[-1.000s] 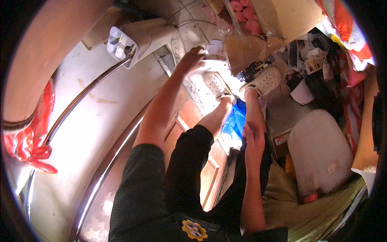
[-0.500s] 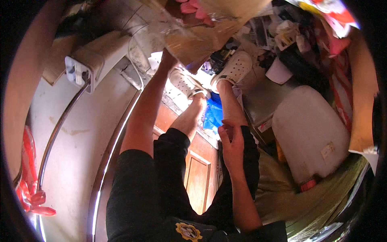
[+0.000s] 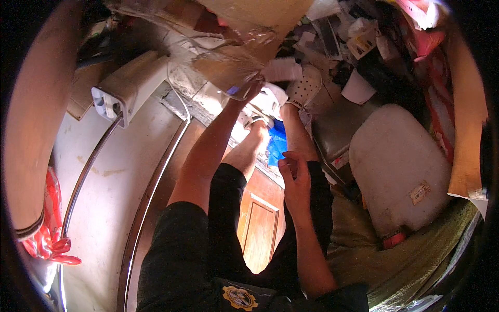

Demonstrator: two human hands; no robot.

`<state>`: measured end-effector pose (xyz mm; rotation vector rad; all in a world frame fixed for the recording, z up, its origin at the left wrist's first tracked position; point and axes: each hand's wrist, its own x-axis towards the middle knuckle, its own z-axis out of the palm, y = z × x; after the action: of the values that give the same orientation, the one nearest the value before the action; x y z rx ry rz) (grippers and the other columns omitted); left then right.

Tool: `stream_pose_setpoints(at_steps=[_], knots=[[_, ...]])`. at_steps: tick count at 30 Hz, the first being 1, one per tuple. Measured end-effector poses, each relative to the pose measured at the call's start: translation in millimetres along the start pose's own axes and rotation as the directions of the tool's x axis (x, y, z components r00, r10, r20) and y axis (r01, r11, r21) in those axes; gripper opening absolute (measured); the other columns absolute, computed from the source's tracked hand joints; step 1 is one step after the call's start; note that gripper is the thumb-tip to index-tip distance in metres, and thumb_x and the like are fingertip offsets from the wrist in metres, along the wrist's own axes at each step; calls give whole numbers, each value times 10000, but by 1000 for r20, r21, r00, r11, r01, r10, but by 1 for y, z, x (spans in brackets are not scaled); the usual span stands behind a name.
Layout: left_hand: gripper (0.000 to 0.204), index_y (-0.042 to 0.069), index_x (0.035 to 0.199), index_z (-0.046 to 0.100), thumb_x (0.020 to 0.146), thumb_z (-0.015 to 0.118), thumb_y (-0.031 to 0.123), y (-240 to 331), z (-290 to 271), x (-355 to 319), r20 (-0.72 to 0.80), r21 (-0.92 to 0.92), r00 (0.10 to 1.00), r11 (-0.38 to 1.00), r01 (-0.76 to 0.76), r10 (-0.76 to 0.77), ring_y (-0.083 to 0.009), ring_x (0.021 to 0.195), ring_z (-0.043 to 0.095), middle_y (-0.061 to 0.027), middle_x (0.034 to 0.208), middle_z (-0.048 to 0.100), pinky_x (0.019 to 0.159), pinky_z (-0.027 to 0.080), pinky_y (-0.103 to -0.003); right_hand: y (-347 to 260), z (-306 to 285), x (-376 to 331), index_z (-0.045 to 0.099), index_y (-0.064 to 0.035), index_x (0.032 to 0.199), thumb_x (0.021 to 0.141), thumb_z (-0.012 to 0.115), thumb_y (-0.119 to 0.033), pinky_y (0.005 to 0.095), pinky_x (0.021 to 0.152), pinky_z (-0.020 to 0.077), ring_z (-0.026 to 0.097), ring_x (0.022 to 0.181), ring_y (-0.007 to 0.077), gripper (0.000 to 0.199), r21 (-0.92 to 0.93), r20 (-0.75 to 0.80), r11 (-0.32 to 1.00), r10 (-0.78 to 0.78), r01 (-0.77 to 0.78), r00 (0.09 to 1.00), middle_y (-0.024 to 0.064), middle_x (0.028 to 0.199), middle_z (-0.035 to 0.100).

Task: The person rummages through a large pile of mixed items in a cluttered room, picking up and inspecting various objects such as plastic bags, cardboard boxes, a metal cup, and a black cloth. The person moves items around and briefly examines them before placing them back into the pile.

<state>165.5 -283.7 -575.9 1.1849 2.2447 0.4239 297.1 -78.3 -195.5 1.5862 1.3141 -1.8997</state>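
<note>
My left hand [image 3: 252,89] reaches forward between my feet, at the lower edge of a brown cardboard box [image 3: 244,13] with a clear plastic wrap [image 3: 228,65]. Its fingers are mostly hidden behind the plastic and blurred. Just beyond it are a blurred white sheet [image 3: 283,69] and a bright white piece [image 3: 274,94]; whether the hand grips either does not show. My right hand [image 3: 297,179] hangs over my right knee, thumb and fingers loosely curved and apart, nothing in it. A blue plastic bag [image 3: 277,143] lies between my shins.
White clogs [image 3: 305,86] are on my feet. At right stands a whitish plastic jerrycan [image 3: 400,166] with a red cap [image 3: 393,240]. At left are a beige pipe-like housing [image 3: 130,86], a dark cable [image 3: 88,171] and a red-striped bag [image 3: 49,229]. Scattered papers [image 3: 358,88] and clutter lie at the far right.
My left hand has moved right and slightly nearer along the box's edge. The plastic-wrapped box has shifted, and a white sheet now shows beyond the hand. My right hand stays at the knee.
</note>
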Motion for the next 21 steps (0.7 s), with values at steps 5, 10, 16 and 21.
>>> stream_pose_setpoints(at_steps=[5,10,16,21], knots=[[480,94,1128,600,710,767,259,70,9,106,29,-23,981,981,195,-194,-355,1161,529,-186,1241,530,901,498,-428,6,-12,2,588,-77,1114,881,684,-202,308,712,445,551,800,139,282,-8,-52,999,40,-40,998,32,940,606],[698,162,1279,554,644,820,279,92,4,120,-78,174,986,972,156,-145,-387,1249,436,-162,1392,429,982,413,-522,-1,-18,3,585,-58,1119,885,681,-231,337,759,448,566,848,185,306,-3,-34,1000,-6,6,999,74,954,607],[940,124,1409,389,641,833,434,99,-4,133,154,342,844,829,442,-513,-352,1244,461,-186,1341,465,982,425,-507,-3,-31,6,580,-46,1115,899,667,-249,358,788,449,567,876,203,309,7,-59,1000,16,-16,998,85,968,603],[801,159,1329,499,672,786,516,74,-3,140,148,164,930,935,313,-337,-313,1219,506,-116,1270,569,944,370,-593,-6,-32,4,575,-51,1118,898,672,-261,360,801,444,567,881,201,320,46,-55,999,5,-3,998,81,973,603]])
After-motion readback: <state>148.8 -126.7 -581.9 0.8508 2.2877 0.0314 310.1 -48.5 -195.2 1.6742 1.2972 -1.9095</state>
